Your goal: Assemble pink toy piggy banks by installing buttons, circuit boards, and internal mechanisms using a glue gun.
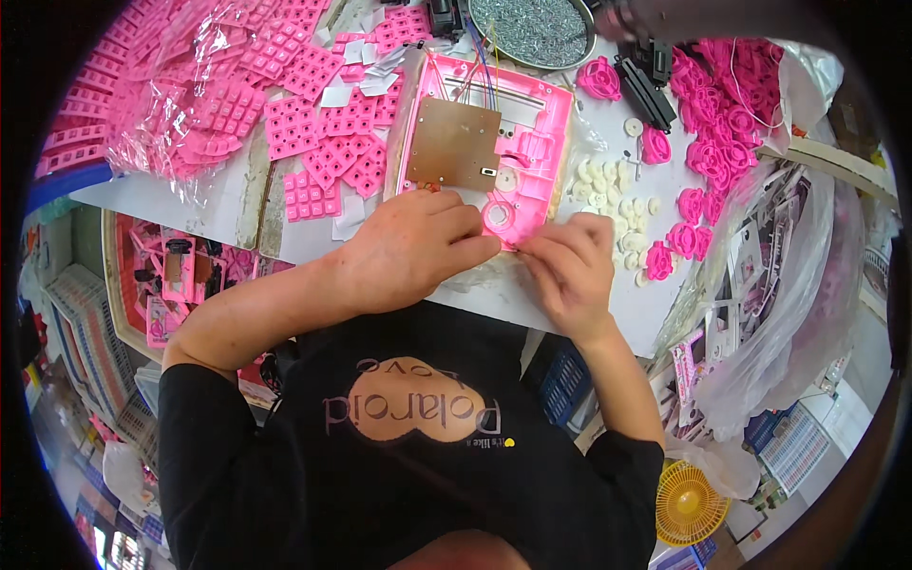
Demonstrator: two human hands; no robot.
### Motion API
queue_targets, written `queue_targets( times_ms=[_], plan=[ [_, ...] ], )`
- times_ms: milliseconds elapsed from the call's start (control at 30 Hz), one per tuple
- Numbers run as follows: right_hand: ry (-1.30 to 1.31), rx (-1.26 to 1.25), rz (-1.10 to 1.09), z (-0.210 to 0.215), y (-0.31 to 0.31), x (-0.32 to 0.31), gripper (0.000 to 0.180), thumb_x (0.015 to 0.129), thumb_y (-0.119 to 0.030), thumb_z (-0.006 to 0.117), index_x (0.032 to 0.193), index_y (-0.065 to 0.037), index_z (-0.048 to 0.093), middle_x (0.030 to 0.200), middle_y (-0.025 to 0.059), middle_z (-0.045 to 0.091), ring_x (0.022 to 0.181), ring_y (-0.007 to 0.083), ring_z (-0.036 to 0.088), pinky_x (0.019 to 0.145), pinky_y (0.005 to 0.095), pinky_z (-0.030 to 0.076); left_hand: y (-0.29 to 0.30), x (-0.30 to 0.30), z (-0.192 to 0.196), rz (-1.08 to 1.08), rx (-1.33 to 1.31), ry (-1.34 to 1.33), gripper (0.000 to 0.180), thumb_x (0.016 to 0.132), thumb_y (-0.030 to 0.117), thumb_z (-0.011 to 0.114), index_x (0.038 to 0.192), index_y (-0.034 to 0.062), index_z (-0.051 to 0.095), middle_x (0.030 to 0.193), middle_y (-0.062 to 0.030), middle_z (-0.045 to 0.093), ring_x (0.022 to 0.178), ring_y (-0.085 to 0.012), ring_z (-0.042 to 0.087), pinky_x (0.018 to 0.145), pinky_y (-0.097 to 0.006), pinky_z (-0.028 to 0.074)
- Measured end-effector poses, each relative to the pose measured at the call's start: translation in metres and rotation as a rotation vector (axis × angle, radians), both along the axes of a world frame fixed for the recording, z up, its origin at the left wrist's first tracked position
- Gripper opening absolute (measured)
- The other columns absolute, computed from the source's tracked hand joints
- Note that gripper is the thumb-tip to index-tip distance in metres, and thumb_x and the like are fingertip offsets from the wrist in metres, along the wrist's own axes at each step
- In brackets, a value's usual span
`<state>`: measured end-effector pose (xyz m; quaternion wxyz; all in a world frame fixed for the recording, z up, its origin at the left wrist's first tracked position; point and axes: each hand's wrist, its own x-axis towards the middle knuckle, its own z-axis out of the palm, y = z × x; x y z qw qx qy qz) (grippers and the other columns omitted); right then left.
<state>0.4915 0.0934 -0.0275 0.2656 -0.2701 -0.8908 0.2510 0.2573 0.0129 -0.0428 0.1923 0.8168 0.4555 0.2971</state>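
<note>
- Pink case (543,166) lies open before you on the table (622,318), brown board (456,142) inside, left.
- Your left hand (413,242): fingers curled at the near edge; can't tell their hold.
- Your right hand (573,266): fingertips narrow at the near right corner; contents hidden.
- Right: white discs (598,182).
- Left: pink keypads (291,126).
- Far: bowl (549,66) of metal bits (532,33).

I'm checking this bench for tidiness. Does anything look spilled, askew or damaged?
No damage or clear spill stands out. The white discs lie loose and scattered right of the pink casing, and white slips lie askew over pink keypads; both look untidy, unlike the metal bits, contained in a dish.
</note>
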Motion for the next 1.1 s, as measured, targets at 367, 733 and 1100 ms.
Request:
queue_targets(
  times_ms=[367, 733, 1100],
  plan=[
    [-0.339, 0.3, 0.005, 0.014, -0.026, 0.01, 0.043, 0.072, -0.011, 0.076, 0.115, -0.009, 0.073, 0.08, 0.0006, 0.053, 0.078, 0.0208, 0.051, 0.08, 0.0395, 0.038, 0.0, 0.002, -0.001, -0.102, 0.077, 0.22, 0.053, 0.082, 0.019, 0.059, 0.134, 0.0145, 0.061, 0.098, -0.0013, 0.057, 0.09, -0.0201, 0.057, 0.073, -0.036, 0.049],
    [-0.216, -0.125, -0.132, 0.04, 0.07, -0.082, 0.018, 0.084, -0.018, 0.073, 0.095, -0.003, 0.075, 0.076, 0.0123, 0.071, 0.064, 0.0259, 0.067, 0.061, 0.0364, 0.052, -0.002, 0.011, 0.011, -0.08, 0.163, 0.343, 0.044, 0.085, 0.018, 0.058, 0.127, 0.0084, 0.065, 0.09, -0.0013, 0.056, 0.084, -0.0195, 0.057, 0.066, -0.032, 0.045],
    [-0.046, -0.32, -0.193, 0.02, 0.071, -0.11, 0.011, 0.081, -0.006, 0.071, 0.092, -0.002, 0.072, 0.077, 0.0087, 0.07, 0.073, 0.0295, 0.068, 0.07, 0.0377, 0.056, 0.103, -0.048, 0.0, 0.619, 0.149, 0.206, 0.018, 0.08, 0.023, 0.075, 0.095, 0.0135, 0.072, 0.094, -0.0023, 0.064, 0.097, -0.0245, 0.059, 0.085, -0.043, 0.04]
  ],
)
